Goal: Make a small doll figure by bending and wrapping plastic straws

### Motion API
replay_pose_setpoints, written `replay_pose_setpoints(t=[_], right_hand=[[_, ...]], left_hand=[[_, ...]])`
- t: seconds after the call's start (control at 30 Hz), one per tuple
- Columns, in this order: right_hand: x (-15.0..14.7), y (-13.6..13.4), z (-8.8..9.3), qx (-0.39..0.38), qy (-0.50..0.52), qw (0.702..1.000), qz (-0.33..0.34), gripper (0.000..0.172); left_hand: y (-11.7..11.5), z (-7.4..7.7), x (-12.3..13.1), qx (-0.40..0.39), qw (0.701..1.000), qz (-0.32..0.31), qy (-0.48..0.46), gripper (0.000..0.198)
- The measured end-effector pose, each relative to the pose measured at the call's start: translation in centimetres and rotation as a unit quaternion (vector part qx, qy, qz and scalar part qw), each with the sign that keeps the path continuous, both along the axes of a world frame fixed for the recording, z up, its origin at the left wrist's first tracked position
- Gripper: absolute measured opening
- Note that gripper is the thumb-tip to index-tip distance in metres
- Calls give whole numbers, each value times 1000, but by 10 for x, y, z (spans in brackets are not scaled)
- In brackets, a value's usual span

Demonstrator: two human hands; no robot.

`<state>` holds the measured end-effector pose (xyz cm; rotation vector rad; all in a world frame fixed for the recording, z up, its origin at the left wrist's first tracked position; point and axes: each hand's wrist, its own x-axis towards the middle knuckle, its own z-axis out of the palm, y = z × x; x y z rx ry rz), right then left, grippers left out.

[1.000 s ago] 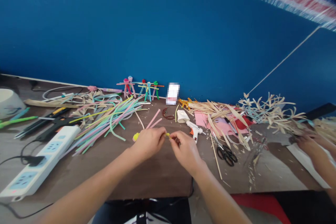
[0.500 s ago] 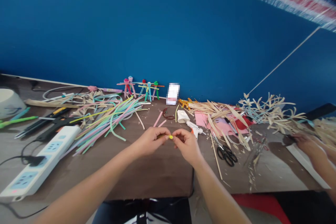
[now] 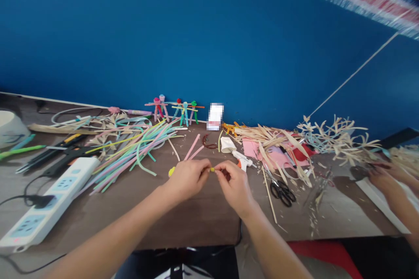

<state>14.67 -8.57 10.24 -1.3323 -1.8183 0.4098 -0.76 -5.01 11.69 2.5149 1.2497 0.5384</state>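
Note:
My left hand (image 3: 186, 178) and my right hand (image 3: 234, 186) meet above a brown table (image 3: 193, 222), their fingertips pinching a small yellow bit (image 3: 212, 169) of what looks like a pipe cleaner. A yellow fluffy end (image 3: 171, 171) sticks out past my left hand, and a thin strand seems to link it to the pinched bit, though my fingers hide most of it. Just beyond my hands lie pink strips (image 3: 193, 148). A white glue gun (image 3: 242, 162) stands close to my right hand.
A co-worker's hands (image 3: 382, 177) work among dry palm strips at the right. Coloured straws, pipe-cleaner figures, scissors (image 3: 282, 193), pink paper and a white power strip (image 3: 49, 200) lie about the table. A blue wall rises behind it.
My hands have drawn slightly apart from each other, and the yellow fluffy end now shows again beyond my left hand. The co-worker's hands have shifted slightly.

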Motion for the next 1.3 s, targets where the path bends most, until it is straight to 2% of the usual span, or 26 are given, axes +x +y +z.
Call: replay_pose_setpoints(t=[0.17,0.33,0.47,0.57,0.7,0.77,0.83,0.93,1.03,1.13,1.3], right_hand=[[-5,-2,-8,51,49,997,6,16],[-7,-2,-10,65,102,993,9,14],[-5,4,-6,4,175,984,23,8],[-3,8,-6,-67,244,967,32,5],[-2,9,-6,-160,284,945,33,15],[-2,7,-5,-173,250,952,31,14],[-1,5,-3,-153,191,969,24,10],[1,2,3,-89,90,992,22,6],[4,0,12,-20,-16,999,42,7],[9,-1,23,39,-132,987,85,10],[16,-1,35,124,-285,938,156,16]], left_hand=[[0,-3,3,-33,998,25,-41,17],[1,-5,1,-69,991,16,-109,19],[-1,-3,0,-53,992,-8,-113,18],[-4,-2,0,-33,994,-19,-104,18],[-6,1,0,-22,994,-24,-105,20],[-7,3,0,-29,994,-23,-106,20],[-7,5,0,-46,993,-19,-109,19],[-6,9,0,-91,988,-22,-122,18],[-3,12,-2,-153,977,-42,-141,19],[1,15,-5,-236,955,-75,-165,21],[5,20,-8,-381,891,-127,-210,20]])
